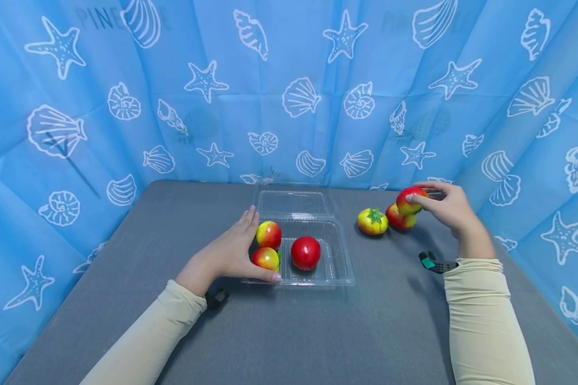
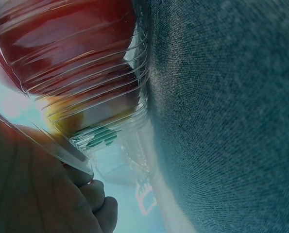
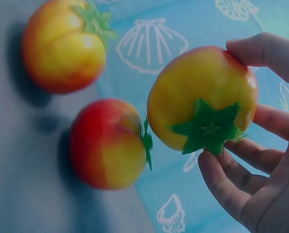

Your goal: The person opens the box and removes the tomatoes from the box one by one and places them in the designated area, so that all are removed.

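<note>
My left hand (image 1: 231, 248) rests along the left side of a clear plastic clamshell box (image 1: 337, 267), fingers straight at its wall and thumb across the front rim. Inside the box, two red-yellow tomatoes (image 1: 268, 235) sit at the left, partly behind that hand, and a red tomato (image 1: 305, 253) lies right of them. Off to the right, my right hand (image 1: 450, 206) holds a tomato (image 3: 197, 92) between thumb and fingers; its green star-shaped calyx shows in the right wrist view. The held fruit overlaps another red-yellow tomato (image 3: 110, 145) in the head view.
A yellow tomato (image 1: 372, 222) with a green calyx lies on the grey tabletop (image 1: 289, 337), left of the red-yellow one. The box's clear lid (image 1: 294, 202) is folded back toward the blue shell-patterned curtain (image 1: 270, 107) behind the table.
</note>
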`<state>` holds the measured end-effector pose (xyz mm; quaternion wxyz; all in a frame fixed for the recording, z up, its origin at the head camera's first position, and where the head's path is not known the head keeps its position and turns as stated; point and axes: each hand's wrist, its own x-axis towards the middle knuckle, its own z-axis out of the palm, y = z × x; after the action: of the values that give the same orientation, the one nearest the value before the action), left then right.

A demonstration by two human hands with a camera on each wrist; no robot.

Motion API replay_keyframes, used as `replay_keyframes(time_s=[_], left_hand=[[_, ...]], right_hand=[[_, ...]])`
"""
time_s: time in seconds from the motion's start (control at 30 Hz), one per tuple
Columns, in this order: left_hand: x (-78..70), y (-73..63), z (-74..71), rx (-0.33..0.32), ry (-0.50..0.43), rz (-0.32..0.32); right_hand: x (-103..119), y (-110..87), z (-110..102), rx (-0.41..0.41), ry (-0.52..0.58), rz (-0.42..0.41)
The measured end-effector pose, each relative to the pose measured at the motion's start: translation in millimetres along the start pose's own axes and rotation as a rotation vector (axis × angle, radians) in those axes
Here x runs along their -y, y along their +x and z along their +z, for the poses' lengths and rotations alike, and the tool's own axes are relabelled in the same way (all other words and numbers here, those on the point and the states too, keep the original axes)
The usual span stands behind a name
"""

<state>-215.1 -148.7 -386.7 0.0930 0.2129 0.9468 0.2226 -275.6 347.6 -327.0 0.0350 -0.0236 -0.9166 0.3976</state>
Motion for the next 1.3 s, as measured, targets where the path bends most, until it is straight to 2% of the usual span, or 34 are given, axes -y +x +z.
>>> replay_keyframes(time_s=[0.23, 0.4, 0.8, 1.1, 1.3], left_hand=[[-1.4, -0.6, -1.0, 0.007, -0.004, -0.005], [-2.0, -1.0, -1.7, 0.01, -0.006, -0.01], [-1.8, -0.3, -2.0, 0.013, 0.002, -0.006], [-1.1, -0.3, -1.9, 0.011, 0.001, -0.004], [-0.9, -0.5, -2.0, 0.016, 0.007, -0.008]], right_hand=[[-16, 0.5, -9, -0.078, 0.003, 0.042], [-27, 1.1, -13, -0.097, -0.001, 0.083], [-52, 1.6, -16, -0.03, -0.001, 0.199], [-59, 1.0, -14, 0.057, -0.005, 0.222], [-60, 1.9, -10, 0.076, 0.01, 0.23]])
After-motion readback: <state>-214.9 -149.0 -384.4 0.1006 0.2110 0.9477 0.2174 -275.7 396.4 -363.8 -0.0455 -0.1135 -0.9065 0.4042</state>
